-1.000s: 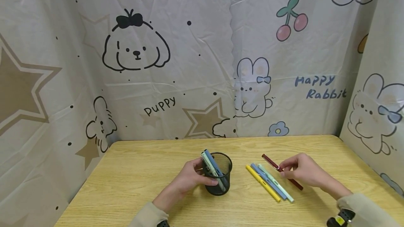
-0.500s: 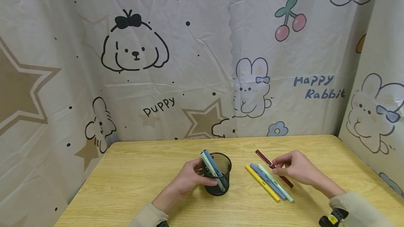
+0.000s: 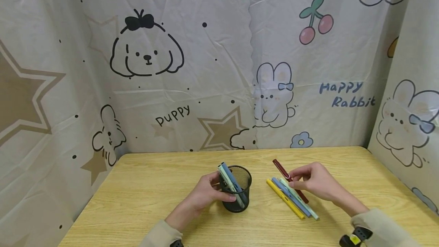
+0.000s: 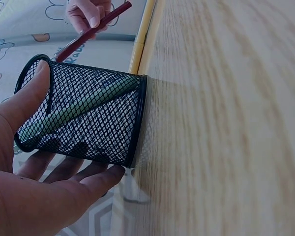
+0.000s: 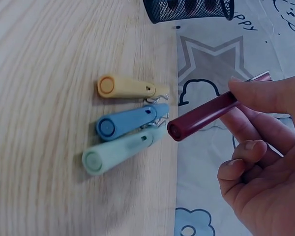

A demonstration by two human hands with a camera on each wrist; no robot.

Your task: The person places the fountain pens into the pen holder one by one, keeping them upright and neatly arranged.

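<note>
My left hand (image 3: 207, 193) grips a black mesh pen holder (image 3: 244, 176) standing on the table, thumb on the near side and fingers round the far side. Inside it lean a mint green pen (image 3: 226, 178) and a blue pen (image 3: 232, 176). Between thumb and fingertips, my right hand (image 3: 317, 183) pinches a dark red pen (image 3: 281, 168), raised off the table and tilted. Below and left of that hand, a yellow pen (image 3: 285, 199), a blue pen (image 3: 291, 198) and a mint green pen (image 3: 310, 209) lie side by side on the table.
The wooden table (image 3: 154, 186) ends at a printed cloth backdrop (image 3: 219, 68) behind it. More cloth hangs at the left and right sides. A dark wrist device (image 3: 358, 235) sits over the right sleeve.
My right hand has carried the dark red pen leftward and slightly up, to above the three lying pens. My left hand and the pen holder have stayed in place.
</note>
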